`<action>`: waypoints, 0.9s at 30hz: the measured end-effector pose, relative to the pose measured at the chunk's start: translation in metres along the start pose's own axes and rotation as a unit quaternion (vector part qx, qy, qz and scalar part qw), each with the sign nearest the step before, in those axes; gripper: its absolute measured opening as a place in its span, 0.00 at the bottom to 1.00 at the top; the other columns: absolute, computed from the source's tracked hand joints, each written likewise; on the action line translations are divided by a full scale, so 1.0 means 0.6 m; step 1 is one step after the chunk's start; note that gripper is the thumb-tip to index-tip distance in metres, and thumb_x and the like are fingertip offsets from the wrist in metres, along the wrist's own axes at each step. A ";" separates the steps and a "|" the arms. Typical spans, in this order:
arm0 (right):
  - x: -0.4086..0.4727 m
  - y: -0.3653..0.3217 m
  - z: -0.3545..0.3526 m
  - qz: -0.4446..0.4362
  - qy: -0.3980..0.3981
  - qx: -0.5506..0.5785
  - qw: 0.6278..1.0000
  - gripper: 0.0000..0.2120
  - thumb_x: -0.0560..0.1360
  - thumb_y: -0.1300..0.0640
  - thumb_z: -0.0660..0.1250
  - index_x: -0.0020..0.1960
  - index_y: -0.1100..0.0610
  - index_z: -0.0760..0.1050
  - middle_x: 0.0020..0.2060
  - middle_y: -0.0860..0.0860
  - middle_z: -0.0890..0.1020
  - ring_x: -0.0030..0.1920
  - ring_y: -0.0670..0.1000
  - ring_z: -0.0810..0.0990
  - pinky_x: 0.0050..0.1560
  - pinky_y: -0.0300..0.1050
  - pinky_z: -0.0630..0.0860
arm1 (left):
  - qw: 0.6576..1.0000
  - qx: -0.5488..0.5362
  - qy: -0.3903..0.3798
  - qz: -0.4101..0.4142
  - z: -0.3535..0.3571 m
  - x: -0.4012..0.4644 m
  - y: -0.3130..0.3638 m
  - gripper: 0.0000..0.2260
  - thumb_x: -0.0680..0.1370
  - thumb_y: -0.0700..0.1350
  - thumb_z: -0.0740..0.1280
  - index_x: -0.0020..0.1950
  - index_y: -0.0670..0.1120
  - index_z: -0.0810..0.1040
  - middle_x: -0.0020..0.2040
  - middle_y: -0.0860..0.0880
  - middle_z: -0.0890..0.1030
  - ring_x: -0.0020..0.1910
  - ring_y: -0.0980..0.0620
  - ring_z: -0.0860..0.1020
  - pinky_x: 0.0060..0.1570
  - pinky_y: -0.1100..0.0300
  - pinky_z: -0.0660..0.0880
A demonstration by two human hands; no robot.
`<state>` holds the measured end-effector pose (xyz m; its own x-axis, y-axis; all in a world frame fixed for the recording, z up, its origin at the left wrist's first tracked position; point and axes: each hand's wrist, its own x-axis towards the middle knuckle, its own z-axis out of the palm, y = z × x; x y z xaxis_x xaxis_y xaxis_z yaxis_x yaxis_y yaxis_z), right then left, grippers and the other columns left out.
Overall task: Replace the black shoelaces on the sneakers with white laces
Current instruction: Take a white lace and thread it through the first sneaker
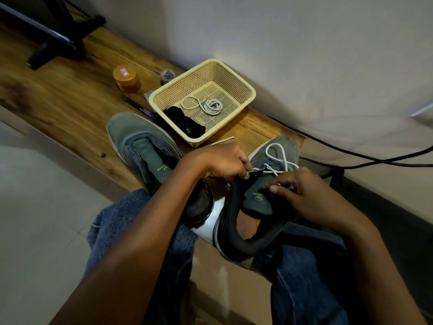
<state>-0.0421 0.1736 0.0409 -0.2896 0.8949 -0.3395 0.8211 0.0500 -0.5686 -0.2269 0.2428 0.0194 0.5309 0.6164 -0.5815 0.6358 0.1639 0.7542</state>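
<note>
Both hands work at the throat of the right sneaker (262, 207): the left hand (222, 163) has its fingers curled, pinching the edge of the shoe's eyelet row where the white lace (278, 158) passes, and the right hand (302, 191) pinches a strand of that same lace against the tongue. The sneaker is grey-green with a dark collar and a green logo on the tongue; it sits at the near right end of the counter (70, 102), heel overhanging toward the person's jeans-clad knees. Its white lace is threaded through the lowest eyelets only, with loose loops lying over the toe. The other sneaker (145, 148), unlaced (tongue bare), lies just left of it on the counter's near edge. Behind them, toward the far edge by the wall, stands a cream mesh basket (234, 73) holding a coiled white lace (206, 105) and a bundle of black laces (185, 124). An orange jar (126, 79) stands to the basket's left.
</note>
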 end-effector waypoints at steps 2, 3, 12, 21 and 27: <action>0.000 -0.002 0.001 0.017 0.019 0.017 1.000 0.11 0.80 0.61 0.62 0.57 0.56 0.81 0.41 0.50 0.83 0.43 0.44 0.80 0.40 0.26 0.70 | 1.000 -0.007 -0.002 -0.001 0.001 0.001 -0.001 0.11 0.77 0.35 0.66 0.59 0.40 0.80 0.47 0.44 0.80 0.42 0.48 0.74 0.37 0.63 0.71; 0.001 -0.004 0.002 0.023 0.048 0.025 0.998 0.12 0.81 0.60 0.60 0.58 0.56 0.80 0.40 0.48 0.82 0.43 0.46 0.79 0.40 0.26 0.69 | 1.000 -0.010 0.000 -0.001 0.000 0.001 -0.002 0.11 0.77 0.35 0.66 0.59 0.39 0.80 0.48 0.43 0.81 0.42 0.48 0.75 0.38 0.62 0.72; 0.011 -0.025 0.021 0.029 0.105 0.097 0.989 0.21 0.81 0.51 0.49 0.65 0.53 0.75 0.59 0.50 0.76 0.59 0.42 0.68 0.50 0.20 0.59 | 0.999 -0.033 0.006 -0.003 0.003 0.007 -0.005 0.09 0.77 0.35 0.66 0.56 0.39 0.81 0.52 0.41 0.83 0.48 0.47 0.79 0.54 0.51 0.77; 0.015 -0.015 0.021 0.058 0.139 0.055 0.987 0.12 0.76 0.64 0.68 0.55 0.52 0.81 0.44 0.45 0.83 0.44 0.40 0.79 0.41 0.24 0.70 | 0.999 -0.033 0.001 -0.002 0.001 0.007 -0.009 0.09 0.76 0.36 0.67 0.55 0.38 0.81 0.47 0.39 0.81 0.42 0.46 0.75 0.46 0.53 0.72; 0.019 -0.024 0.033 0.081 0.138 0.061 0.985 0.11 0.71 0.66 0.72 0.42 0.53 0.73 0.35 0.48 0.82 0.38 0.44 0.81 0.40 0.39 0.76 | 1.000 -0.020 0.004 0.002 0.000 0.006 -0.007 0.08 0.76 0.36 0.68 0.54 0.40 0.82 0.53 0.37 0.82 0.44 0.45 0.78 0.47 0.51 0.75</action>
<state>-0.0674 0.1744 0.0302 -0.0004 0.9740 -0.2265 0.7753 -0.1428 -0.6152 -0.2274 0.2442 0.0141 0.5295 0.6231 -0.5756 0.6105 0.1912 0.7686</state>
